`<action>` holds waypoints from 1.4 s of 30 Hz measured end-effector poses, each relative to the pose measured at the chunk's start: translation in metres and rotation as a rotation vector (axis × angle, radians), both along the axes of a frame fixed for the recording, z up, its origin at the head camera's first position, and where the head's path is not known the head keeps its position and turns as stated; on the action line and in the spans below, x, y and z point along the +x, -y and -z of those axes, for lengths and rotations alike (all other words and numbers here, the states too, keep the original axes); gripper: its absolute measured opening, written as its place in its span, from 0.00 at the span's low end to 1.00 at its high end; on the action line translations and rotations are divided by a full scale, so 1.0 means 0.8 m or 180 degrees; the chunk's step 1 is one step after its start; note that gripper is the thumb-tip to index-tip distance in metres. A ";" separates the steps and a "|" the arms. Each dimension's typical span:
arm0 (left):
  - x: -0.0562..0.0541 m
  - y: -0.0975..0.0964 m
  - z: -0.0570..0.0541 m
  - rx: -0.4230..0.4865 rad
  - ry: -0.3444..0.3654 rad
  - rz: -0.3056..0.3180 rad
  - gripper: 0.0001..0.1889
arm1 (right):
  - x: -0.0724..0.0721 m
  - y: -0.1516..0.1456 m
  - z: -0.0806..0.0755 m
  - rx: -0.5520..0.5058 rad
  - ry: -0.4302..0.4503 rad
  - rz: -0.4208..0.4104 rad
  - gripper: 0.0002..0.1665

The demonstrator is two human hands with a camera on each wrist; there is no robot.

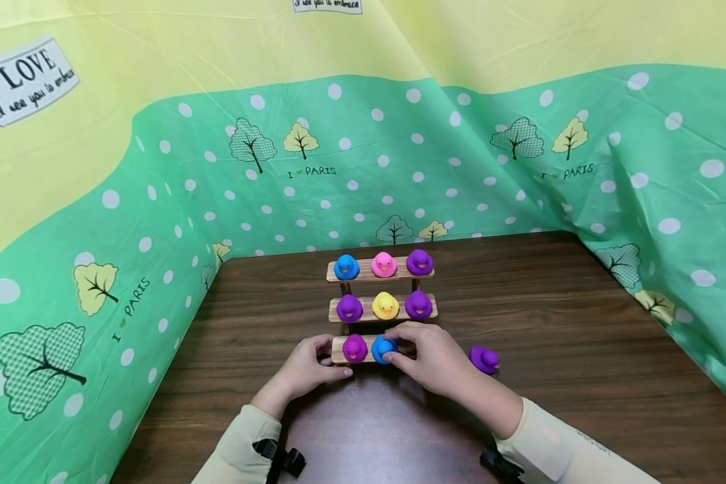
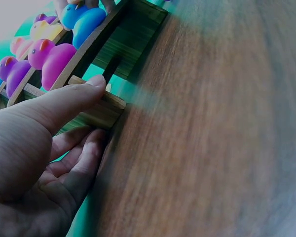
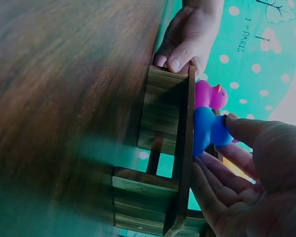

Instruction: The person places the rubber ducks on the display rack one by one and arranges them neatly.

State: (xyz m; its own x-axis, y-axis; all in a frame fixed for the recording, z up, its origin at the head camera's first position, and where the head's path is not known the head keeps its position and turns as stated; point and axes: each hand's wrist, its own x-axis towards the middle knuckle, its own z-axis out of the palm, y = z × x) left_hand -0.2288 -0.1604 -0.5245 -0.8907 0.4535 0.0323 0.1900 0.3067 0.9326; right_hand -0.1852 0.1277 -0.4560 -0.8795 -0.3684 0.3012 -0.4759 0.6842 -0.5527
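A three-tier wooden display stand [image 1: 337,351] carries several rubber ducks. My left hand [image 1: 305,368] grips its lower left end, the thumb lying on the wooden leg in the left wrist view. With thumb and fingers my right hand [image 1: 432,359] pinches a blue rubber duck [image 3: 204,129], which sits on the bottom tier. Left of that duck is a magenta rubber duck [image 1: 354,347]. The middle tier holds a purple, a yellow duck [image 1: 385,306] and another purple one. On top stand blue, pink [image 1: 384,264] and purple ducks. The bottom tier's right end is hidden behind my right hand.
Right of my right hand, a purple rubber duck [image 1: 484,359] lies on the dark wooden table [image 1: 266,302]. A green and yellow patterned cloth [image 1: 351,175] hangs around the table's back and sides.
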 end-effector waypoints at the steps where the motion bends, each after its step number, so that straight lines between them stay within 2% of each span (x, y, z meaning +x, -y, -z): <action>1: -0.001 0.000 0.001 -0.0010 -0.0006 0.0002 0.24 | 0.000 0.000 0.000 0.0003 -0.0004 0.0001 0.17; 7: -0.003 0.002 0.005 -0.0090 -0.0037 -0.0002 0.23 | -0.001 0.000 0.001 -0.0013 -0.0014 -0.0021 0.17; 14: -0.002 -0.001 0.001 -0.0030 0.0010 0.0019 0.24 | 0.000 -0.011 0.002 -0.0146 -0.0057 -0.0160 0.19; 24: -0.002 -0.001 0.001 -0.0053 -0.0010 0.0008 0.23 | 0.005 -0.036 0.003 -0.0343 -0.0007 -0.0188 0.17; 32: -0.001 0.000 0.002 -0.0036 -0.0011 0.0008 0.23 | 0.010 -0.065 0.002 -0.0438 0.0226 -0.0032 0.15; 42: -0.001 0.000 0.003 -0.0006 0.0024 0.0025 0.24 | 0.008 -0.116 0.006 -0.0530 0.0236 0.0148 0.15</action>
